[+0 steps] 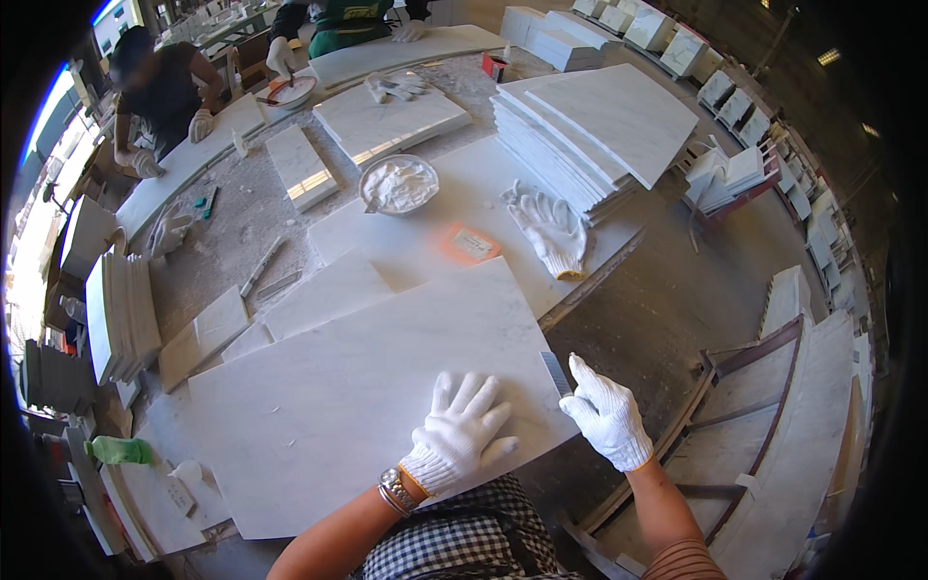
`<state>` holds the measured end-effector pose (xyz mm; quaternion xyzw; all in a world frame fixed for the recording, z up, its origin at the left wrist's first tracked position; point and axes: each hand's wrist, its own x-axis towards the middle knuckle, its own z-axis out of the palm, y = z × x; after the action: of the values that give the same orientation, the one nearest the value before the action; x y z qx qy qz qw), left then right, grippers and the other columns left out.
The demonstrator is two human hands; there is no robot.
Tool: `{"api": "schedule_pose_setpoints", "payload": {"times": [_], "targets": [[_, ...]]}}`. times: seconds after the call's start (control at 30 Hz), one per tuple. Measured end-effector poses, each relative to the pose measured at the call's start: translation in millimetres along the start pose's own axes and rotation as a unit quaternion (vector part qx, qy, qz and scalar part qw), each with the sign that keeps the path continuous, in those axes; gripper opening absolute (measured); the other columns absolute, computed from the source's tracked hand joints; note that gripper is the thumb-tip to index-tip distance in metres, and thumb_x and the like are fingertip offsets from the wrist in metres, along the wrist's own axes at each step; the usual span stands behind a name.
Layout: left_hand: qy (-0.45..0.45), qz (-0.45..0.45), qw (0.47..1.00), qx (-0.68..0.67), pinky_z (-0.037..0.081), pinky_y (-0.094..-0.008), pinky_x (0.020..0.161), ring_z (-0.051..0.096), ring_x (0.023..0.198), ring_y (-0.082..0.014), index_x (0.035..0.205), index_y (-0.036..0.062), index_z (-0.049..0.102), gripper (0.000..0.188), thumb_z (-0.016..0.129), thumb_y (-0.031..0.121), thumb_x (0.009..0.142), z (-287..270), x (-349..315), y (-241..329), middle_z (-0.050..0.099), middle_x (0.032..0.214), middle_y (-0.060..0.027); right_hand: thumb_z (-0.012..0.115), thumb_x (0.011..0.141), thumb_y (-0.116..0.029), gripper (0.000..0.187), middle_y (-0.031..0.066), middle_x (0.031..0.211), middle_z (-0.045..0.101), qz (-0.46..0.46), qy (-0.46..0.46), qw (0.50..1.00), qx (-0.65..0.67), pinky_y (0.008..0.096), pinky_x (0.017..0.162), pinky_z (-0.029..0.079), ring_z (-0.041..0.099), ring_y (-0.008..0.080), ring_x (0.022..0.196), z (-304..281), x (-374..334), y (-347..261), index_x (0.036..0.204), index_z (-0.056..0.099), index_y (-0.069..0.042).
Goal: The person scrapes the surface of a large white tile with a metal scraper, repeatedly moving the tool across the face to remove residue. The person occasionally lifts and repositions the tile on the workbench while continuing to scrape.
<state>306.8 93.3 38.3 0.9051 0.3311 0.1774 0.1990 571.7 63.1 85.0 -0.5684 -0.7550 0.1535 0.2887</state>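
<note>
A large white marble slab (367, 387) lies in front of me, overlapping other pale slabs. My left hand (460, 430), in a white knit glove, rests flat on its near part with the fingers spread. At the slab's right edge, my gloved right hand (609, 416) grips a flat, dark grey, blade-like tool (555, 373). The tool stands against or very close to that edge; whether it touches, I cannot tell. Beyond the slab sit an orange pad (470, 244) with a pale label and a loose white glove (546, 227).
A bowl of white paste (398, 184) stands farther back, left of a tall stack of slabs (599, 135). A green bottle (118, 449) lies at the left. Metal framing (744, 416) is on my right. Two people work at the far side, wearing gloves.
</note>
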Motion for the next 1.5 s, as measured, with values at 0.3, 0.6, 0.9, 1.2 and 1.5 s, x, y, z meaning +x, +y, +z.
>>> {"api": "schedule_pose_setpoints", "payload": {"times": [0.3,0.6,0.9,1.2,1.5], "targets": [[0.097,-0.370,0.908,0.172,-0.002,-0.0654,0.128,0.023,0.159,-0.0450,0.159,0.0058,0.042,0.076,0.052,0.057,0.104,-55.1,-3.4,-125.7,0.033,0.169,-0.0252,0.081,0.086,-0.010,0.052,0.0159,0.089,0.072,-0.018,-0.047,0.999,0.002,0.0387,0.068,0.058,0.070,0.0315,0.073,23.2,20.8,-7.2,0.135,0.066,0.003],[0.128,-0.413,0.884,0.177,-0.001,-0.0668,0.127,0.025,0.157,-0.0476,0.153,0.0067,0.052,0.066,0.052,0.051,0.104,-64.9,-37.5,-143.7,0.038,0.165,-0.0261,0.075,0.092,-0.012,0.042,0.0214,0.102,0.073,-0.117,-0.123,0.985,-0.036,0.0418,0.078,0.059,0.071,0.0366,0.087,102.5,119.1,-29.0,0.130,0.067,0.004],[0.128,-0.424,0.883,0.157,-0.002,-0.0691,0.126,0.025,0.156,-0.0501,0.151,0.0077,0.054,0.064,0.054,0.048,0.102,-73.0,-31.2,-138.7,0.040,0.164,-0.0262,0.066,0.097,-0.023,0.035,0.0198,0.091,0.070,-0.101,-0.224,0.966,-0.082,0.0534,0.072,0.055,0.069,0.0423,0.085,151.3,180.9,-49.5,0.127,0.062,-0.006],[0.128,-0.429,0.884,0.136,0.000,-0.0737,0.123,0.022,0.157,-0.0500,0.148,0.0119,0.052,0.058,0.060,0.045,0.101,-71.3,-31.0,-139.9,0.036,0.165,-0.0255,0.064,0.097,-0.022,0.041,0.0187,0.091,0.070,-0.113,-0.228,0.964,-0.074,0.0519,0.075,0.055,0.069,0.0400,0.085,155.8,179.2,-56.4,0.134,0.065,-0.006],[0.126,-0.418,0.889,0.137,0.001,-0.0726,0.124,0.027,0.156,-0.0502,0.153,0.0081,0.052,0.066,0.055,0.051,0.102,-72.1,-33.9,-140.6,0.036,0.167,-0.0256,0.067,0.096,-0.018,0.044,0.0193,0.088,0.068,-0.063,-0.131,0.985,-0.093,0.0497,0.072,0.054,0.067,0.0398,0.081,86.1,137.4,-23.2,0.139,0.065,-0.010]]}}
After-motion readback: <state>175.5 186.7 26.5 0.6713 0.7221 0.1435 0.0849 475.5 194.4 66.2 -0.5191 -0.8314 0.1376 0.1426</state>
